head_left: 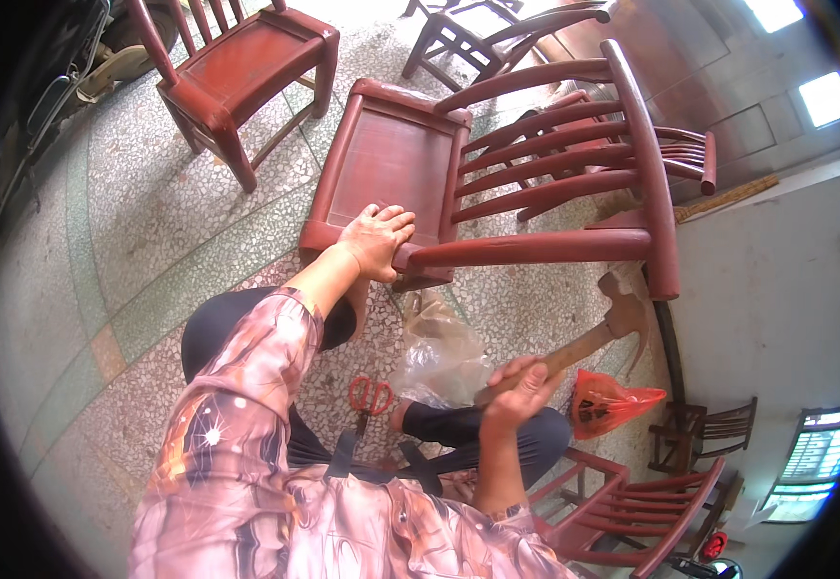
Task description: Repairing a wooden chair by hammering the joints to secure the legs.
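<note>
In front of me stands a red-brown wooden chair (pixel 396 179), its slatted backrest toward the right. My left hand (pixel 378 239) rests on its near seat edge, beside the joint with the back post; the fingers lie flat and hold nothing. Lower right, my right hand (pixel 519 396) is wrapped round the wooden handle of a claw hammer (pixel 589 340). The metal head points up and away, just below the backrest, apart from the chair. Between my legs a clear plastic bag (pixel 439 362) lies on the floor, close to red-handled scissors (pixel 372 396).
Another red chair (pixel 246 72) stands at the far left, and a dark chair (pixel 459 43) at the back. A red plastic bag (pixel 613 400) sits right of my knee. More chairs (pixel 613 511) stand at the lower right, near a pale wall (pixel 768 309). The floor (pixel 150 203) is speckled terrazzo.
</note>
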### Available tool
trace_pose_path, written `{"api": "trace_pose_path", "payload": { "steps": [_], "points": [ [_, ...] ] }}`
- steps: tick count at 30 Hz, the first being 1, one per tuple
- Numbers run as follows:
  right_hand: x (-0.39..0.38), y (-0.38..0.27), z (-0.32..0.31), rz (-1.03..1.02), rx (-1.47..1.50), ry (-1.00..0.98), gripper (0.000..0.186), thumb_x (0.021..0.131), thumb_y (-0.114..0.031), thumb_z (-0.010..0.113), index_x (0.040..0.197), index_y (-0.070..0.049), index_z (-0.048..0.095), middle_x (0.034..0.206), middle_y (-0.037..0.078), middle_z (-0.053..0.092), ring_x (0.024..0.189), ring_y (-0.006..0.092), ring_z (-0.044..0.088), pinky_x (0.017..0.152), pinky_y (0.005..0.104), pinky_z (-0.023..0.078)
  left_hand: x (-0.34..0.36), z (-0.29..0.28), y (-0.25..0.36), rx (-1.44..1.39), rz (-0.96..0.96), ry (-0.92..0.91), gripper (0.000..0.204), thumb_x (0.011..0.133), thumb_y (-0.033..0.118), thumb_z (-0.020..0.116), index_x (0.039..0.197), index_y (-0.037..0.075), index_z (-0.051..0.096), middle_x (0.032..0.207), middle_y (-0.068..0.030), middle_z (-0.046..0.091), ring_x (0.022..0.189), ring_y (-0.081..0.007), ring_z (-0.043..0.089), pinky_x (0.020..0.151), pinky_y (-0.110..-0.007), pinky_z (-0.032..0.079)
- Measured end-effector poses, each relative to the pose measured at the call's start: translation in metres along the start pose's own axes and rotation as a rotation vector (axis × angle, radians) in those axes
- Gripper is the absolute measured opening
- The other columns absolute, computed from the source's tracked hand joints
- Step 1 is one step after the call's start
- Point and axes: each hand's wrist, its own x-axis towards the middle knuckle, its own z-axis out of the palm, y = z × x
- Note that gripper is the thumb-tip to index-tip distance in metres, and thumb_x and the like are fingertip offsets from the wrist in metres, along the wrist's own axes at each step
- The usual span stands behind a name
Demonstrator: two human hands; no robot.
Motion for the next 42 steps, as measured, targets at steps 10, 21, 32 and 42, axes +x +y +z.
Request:
{"api": "trace_pose_path", "payload": {
  "steps": [10,21,32,42],
  "points": [
    [-0.001,0.017,0.003,0.218,-0.329,-0.215,0.017,0.099,-0.020,0.046,0.093,-0.004,0.042,0.064,0.003,0.047,0.043,0.0123,0.046,0.042,0.0267,0.039,0.002,0.001,0.001,0.001,0.011,0.004,0.079,0.064,0.041,0.071,0.133,0.007,0.052,0.147,-0.0072,0.042,0.139,-0.0211,0.032,0.112,-0.042,0.025],
    [0.002,0.025,-0.013,-0.276,-0.172,-0.032,0.020,0.100,-0.026,0.045,0.098,-0.006,0.046,0.064,0.005,0.049,0.055,0.0129,0.050,0.051,0.0261,0.042,0.004,-0.001,0.000,0.000,0.005,0.019,0.082,0.065,0.045,0.073,0.133,0.007,0.051,0.147,-0.0075,0.041,0.140,-0.0217,0.032,0.112,-0.043,0.025],
    [-0.007,0.007,-0.017,0.153,-0.322,-0.233,0.017,0.100,-0.022,0.046,0.100,-0.005,0.042,0.066,0.003,0.047,0.047,0.0112,0.047,0.044,0.0251,0.041,0.000,0.004,-0.001,0.001,-0.003,0.006,0.082,0.065,0.047,0.072,0.133,0.006,0.051,0.148,-0.0071,0.041,0.140,-0.0215,0.032,0.113,-0.042,0.024],
    [-0.008,0.053,-0.001,-0.081,-0.620,-0.289,0.018,0.098,-0.022,0.045,0.092,-0.005,0.048,0.060,0.003,0.047,0.051,0.0129,0.049,0.049,0.0258,0.044,0.003,0.002,0.000,0.001,0.005,-0.023,0.082,0.065,0.048,0.073,0.133,0.006,0.051,0.147,-0.0074,0.042,0.140,-0.0217,0.031,0.113,-0.042,0.024]
  ]
}}
